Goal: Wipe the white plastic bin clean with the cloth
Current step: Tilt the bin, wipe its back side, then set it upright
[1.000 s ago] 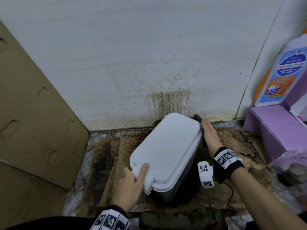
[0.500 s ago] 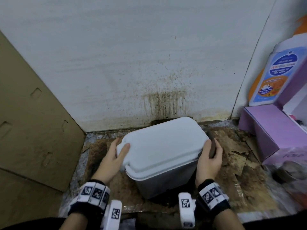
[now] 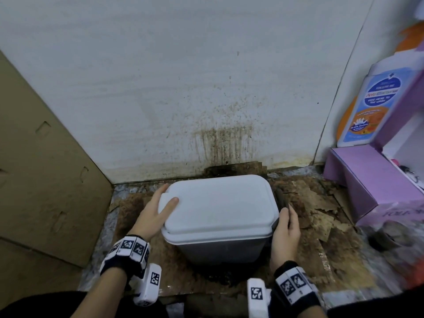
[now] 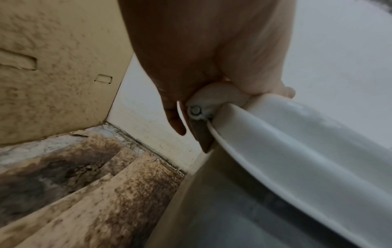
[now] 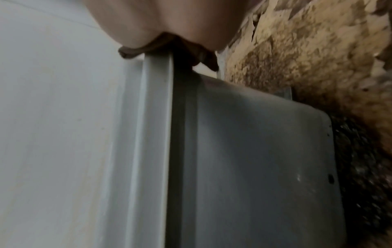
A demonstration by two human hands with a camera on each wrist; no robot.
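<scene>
the bin (image 3: 220, 216) stands on stained cardboard (image 3: 316, 203) below the splattered wall (image 3: 206, 88) — left hand (image 3: 151, 214) grips the bin's lid hinge corner, right hand (image 3: 285, 230) pinches a dark cloth (image 3: 280, 198) against its other side.

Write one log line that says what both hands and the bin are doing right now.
left hand: grips lid tab | right hand: presses dark cloth on bin's right side | white bin: upright, lid shut | floor: stained cardboard

White lidded bin (image 3: 220, 210) upright on stained floor, dark cloth (image 3: 280, 199) against its right side
</scene>
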